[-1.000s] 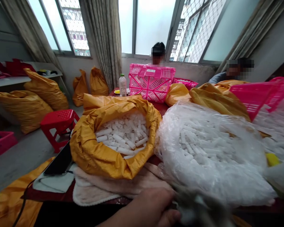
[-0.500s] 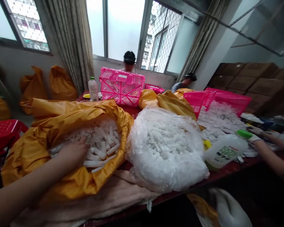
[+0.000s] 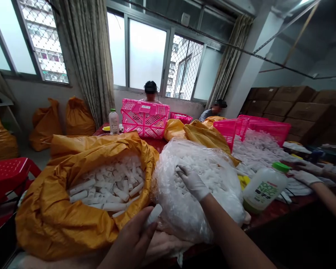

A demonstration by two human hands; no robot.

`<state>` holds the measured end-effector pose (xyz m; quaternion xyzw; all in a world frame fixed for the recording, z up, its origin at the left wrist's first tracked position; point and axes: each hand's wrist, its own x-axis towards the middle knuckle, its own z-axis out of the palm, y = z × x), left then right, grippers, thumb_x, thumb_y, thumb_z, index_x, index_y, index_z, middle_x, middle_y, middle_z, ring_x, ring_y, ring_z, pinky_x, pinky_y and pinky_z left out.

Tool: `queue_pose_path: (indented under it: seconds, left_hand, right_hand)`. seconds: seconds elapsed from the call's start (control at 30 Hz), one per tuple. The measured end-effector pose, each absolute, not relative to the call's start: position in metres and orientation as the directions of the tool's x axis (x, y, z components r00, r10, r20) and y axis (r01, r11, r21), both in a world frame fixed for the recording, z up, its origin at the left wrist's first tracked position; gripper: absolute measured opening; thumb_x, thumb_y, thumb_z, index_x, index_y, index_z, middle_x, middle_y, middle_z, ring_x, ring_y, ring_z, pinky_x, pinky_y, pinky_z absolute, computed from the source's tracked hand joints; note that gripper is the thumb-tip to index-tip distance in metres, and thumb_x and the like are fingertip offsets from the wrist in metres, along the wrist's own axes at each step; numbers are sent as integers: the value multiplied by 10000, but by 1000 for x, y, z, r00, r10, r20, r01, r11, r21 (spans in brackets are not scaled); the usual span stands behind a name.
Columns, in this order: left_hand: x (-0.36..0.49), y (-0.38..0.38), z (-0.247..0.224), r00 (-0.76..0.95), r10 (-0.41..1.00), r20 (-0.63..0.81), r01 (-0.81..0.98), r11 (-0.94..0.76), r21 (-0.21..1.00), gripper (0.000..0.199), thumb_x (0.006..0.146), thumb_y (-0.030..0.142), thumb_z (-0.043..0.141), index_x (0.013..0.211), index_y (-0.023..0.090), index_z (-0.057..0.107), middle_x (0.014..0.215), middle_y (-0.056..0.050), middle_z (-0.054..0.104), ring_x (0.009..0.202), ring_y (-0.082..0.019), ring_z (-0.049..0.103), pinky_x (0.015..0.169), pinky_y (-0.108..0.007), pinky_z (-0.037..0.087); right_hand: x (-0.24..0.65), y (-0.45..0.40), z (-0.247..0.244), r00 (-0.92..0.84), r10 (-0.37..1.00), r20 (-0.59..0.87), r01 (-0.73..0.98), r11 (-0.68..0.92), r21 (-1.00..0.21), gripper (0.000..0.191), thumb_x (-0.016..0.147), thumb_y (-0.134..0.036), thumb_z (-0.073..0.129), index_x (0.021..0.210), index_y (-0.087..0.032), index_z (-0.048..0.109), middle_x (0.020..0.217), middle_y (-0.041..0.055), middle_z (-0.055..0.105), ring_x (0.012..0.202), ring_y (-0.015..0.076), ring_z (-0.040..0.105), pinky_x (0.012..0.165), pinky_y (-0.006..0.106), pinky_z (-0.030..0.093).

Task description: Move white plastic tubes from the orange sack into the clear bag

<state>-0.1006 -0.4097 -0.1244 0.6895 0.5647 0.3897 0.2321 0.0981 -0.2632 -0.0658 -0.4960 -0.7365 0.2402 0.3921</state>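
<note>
My left hand (image 3: 138, 231), bare, is closed round a white plastic tube (image 3: 154, 215), held upright and tilted in front of the two bags. To its left lies an orange woven sack (image 3: 70, 231), its mouth rolled back over many similar white tubes (image 3: 106, 186). My right hand (image 3: 193, 181) wears a white glove with dark fingertips. It reaches into a clear plastic bag (image 3: 179, 216) of smaller white plastic pieces (image 3: 210, 168). Its thumb and fingers are pinched together on what looks like one small white piece, partly hidden by the fingertips.
A green-capped plastic jug (image 3: 264, 186) stands right of the clear bag. Behind are a pink basket (image 3: 145, 119), a bottle (image 3: 114, 121) and folded orange sacks (image 3: 207, 134). A co-worker's gloved hands (image 3: 305, 176) work at the right beside a white heap (image 3: 257, 149). A red stool (image 3: 12, 173) stands left.
My left hand has come out of the orange sack and now holds a white tube. My right hand has come into view over the clear bag. The camera view has tilted upward.
</note>
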Motion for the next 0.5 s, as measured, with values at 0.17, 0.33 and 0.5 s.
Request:
queue_pose_path:
  seconds: [0.17, 0.33, 0.5]
  left_hand:
    - [-92, -411, -123, 136, 953, 271, 527, -301, 795, 375, 898, 432, 419, 1180, 232, 565, 1160, -36, 644, 1073, -183, 593, 933, -278, 480]
    - [-97, -416, -111, 342, 888, 307, 570, -456, 684, 303, 887, 315, 467, 1169, 272, 569, 1156, -15, 631, 1066, -179, 575, 906, -252, 467]
    - [-97, -426, -109, 413, 882, 225, 503, -427, 751, 264, 901, 296, 438, 1129, 255, 563, 1032, 1, 665, 931, -149, 616, 833, -214, 470]
  right_hand:
    - [109, -337, -64, -411, 910, 52, 57, 83, -995, 441, 795, -583, 503, 995, -194, 554, 584, -45, 489, 406, 60, 357, 401, 200, 299]
    - [103, -370, -53, -625, 779, -45, 402, 272, -874, 221, 829, -391, 541, 793, -179, 589, 693, -3, 571, 623, 106, 493, 575, 238, 392]
    - [77, -372, -71, -451, 871, 197, 177, 303, -936, 240, 775, -447, 619, 771, -211, 577, 713, -15, 582, 656, 120, 518, 628, 252, 443]
